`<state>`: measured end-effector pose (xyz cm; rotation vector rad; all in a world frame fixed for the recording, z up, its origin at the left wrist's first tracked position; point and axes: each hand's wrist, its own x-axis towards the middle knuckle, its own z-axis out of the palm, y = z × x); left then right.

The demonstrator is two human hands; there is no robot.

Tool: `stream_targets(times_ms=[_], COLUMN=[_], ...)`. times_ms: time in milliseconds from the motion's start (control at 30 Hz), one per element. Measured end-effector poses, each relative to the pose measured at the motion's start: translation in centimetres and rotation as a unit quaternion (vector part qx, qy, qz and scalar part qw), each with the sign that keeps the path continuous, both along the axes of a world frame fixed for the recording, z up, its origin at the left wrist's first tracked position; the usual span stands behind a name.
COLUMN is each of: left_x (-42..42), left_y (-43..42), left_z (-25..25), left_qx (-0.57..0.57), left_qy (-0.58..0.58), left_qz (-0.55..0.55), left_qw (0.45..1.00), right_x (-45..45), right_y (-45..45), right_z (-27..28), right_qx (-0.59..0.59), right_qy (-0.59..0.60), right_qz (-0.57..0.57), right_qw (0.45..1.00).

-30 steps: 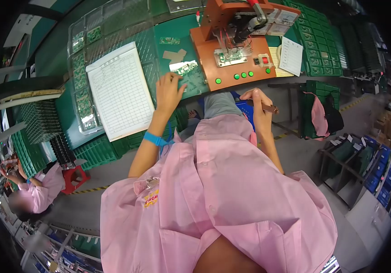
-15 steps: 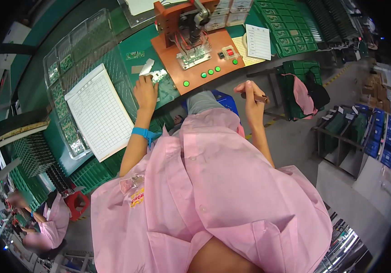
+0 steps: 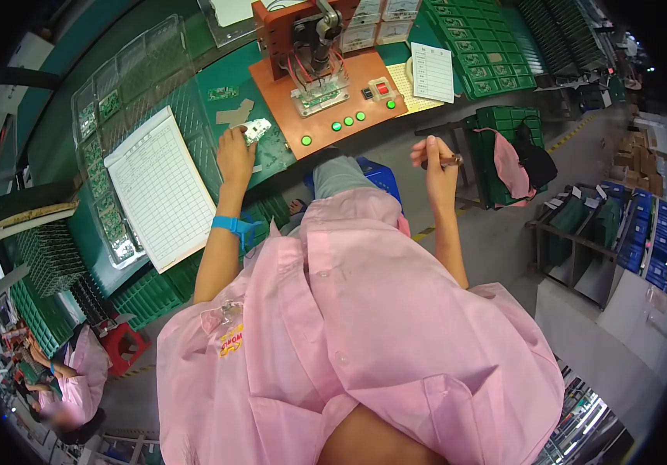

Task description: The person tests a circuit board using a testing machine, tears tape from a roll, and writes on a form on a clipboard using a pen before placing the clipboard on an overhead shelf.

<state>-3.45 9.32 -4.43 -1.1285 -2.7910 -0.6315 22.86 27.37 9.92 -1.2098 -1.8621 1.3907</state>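
Observation:
My left hand [image 3: 236, 157], with a blue strap at its wrist, has its fingertips at the near edge of a small circuit board [image 3: 255, 129] on the green mat [image 3: 273, 152]. My right hand [image 3: 437, 164] is raised off the table's front edge, its fingers wrapped round a dark brown tool [image 3: 451, 160]. Right of the circuit board stands an orange test fixture [image 3: 287, 112] with green buttons. Another board sits under the fixture's clamp [image 3: 322, 94]. Beyond the left hand lie a tape piece [image 3: 235, 113] and a small green board [image 3: 222, 93].
A paper form [image 3: 160, 190] lies across a clear tray [image 3: 85, 116] of boards at the left. A green tray [image 3: 479, 54] and a white card [image 3: 433, 73] are at the right. A co-worker [image 3: 81, 380] sits at lower left; a blue stool [image 3: 380, 183] is below the table.
The view has swung, shifting the bench left in the picture. My left hand has come to the circuit board's edge. My right hand still holds the brown tool, now turned a little.

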Motion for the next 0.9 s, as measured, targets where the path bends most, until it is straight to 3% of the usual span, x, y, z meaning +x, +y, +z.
stream_targets(times_ms=[100,233,300,333,400,467,567,767,900], left_x=[0.4,1.9,3.0,3.7,4.8,5.2,5.4,6.0,6.2], left_y=[-0.2,2.3,3.7,4.3,5.5,6.2,6.4,6.7,6.9], left_z=[1.5,4.8,5.2,5.2,5.2,4.9,4.5,4.3,4.6], left_qx=[0.018,0.169,0.180,0.189,0.207,0.204,0.182,0.207,0.157], left_qy=[0.021,-0.230,-0.244,-0.259,-0.289,-0.280,-0.251,-0.277,-0.230], left_qz=[0.008,-0.035,-0.041,-0.043,-0.046,-0.049,-0.047,-0.029,-0.061], left_qw=[1.000,0.958,0.952,0.946,0.933,0.937,0.950,0.938,0.958], right_x=[0.0,-2.4,-3.8,-5.1,-6.9,-8.7,-9.7,-10.3,-10.3], right_y=[2.4,4.6,5.9,5.9,6.4,6.1,4.8,4.2,4.0], right_z=[-0.8,-2.3,-5.3,-4.9,-5.6,-6.4,-5.9,-5.6,-5.4], right_qx=[-0.018,0.026,0.180,0.056,0.207,0.224,0.239,0.207,0.228], right_qy=[-0.068,-0.137,-0.131,-0.127,-0.106,-0.186,-0.258,-0.333,-0.339], right_qz=[0.005,0.043,0.128,0.124,0.250,0.303,0.285,0.307,0.289], right_qw=[0.997,0.989,0.967,0.983,0.940,0.907,0.891,0.867,0.866])
